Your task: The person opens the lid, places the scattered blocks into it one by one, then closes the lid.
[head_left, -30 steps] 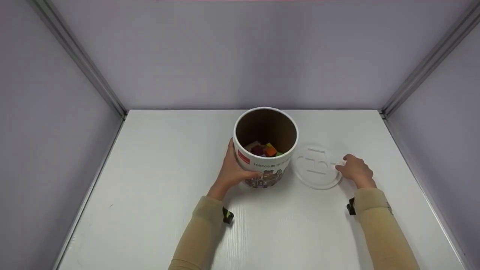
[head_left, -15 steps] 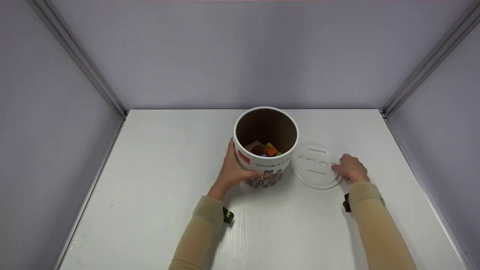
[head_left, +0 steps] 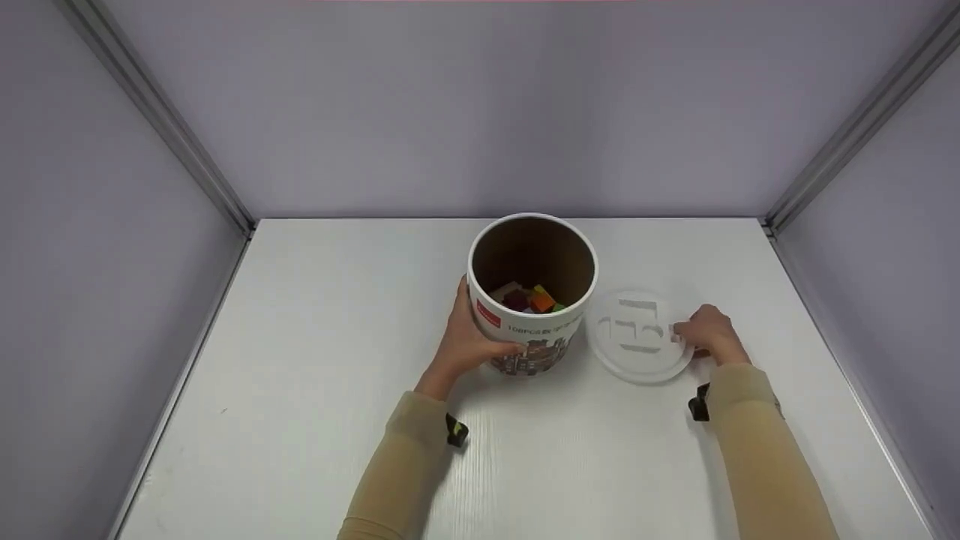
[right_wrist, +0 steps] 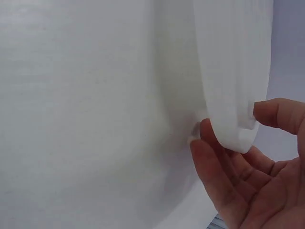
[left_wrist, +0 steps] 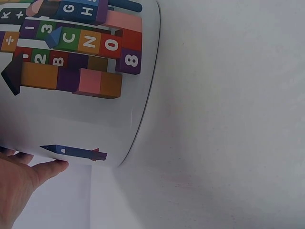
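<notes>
A white cylindrical tub (head_left: 525, 326) with printed pictures stands upright on the table, its mouth uncovered. Several coloured blocks (head_left: 536, 300) lie at its bottom. My left hand (head_left: 465, 341) grips the tub's near left side, thumb across the front; the left wrist view shows the printed wall (left_wrist: 71, 119) close up. To the right, a round translucent white lid (head_left: 641, 364) is tilted, its right edge raised off the table. My right hand (head_left: 712, 335) pinches that edge, thumb on the top face and fingers (right_wrist: 209, 162) beneath, as the right wrist view shows.
The white table (head_left: 315, 360) is bounded by a grey back wall (head_left: 480, 105) and side walls with metal corner strips. The tub stands toward the back of the table, close to the lid's left edge.
My right hand has taken hold of the lid's right edge and lifted it slightly off the table. The left hand and the tub have stayed in place.
</notes>
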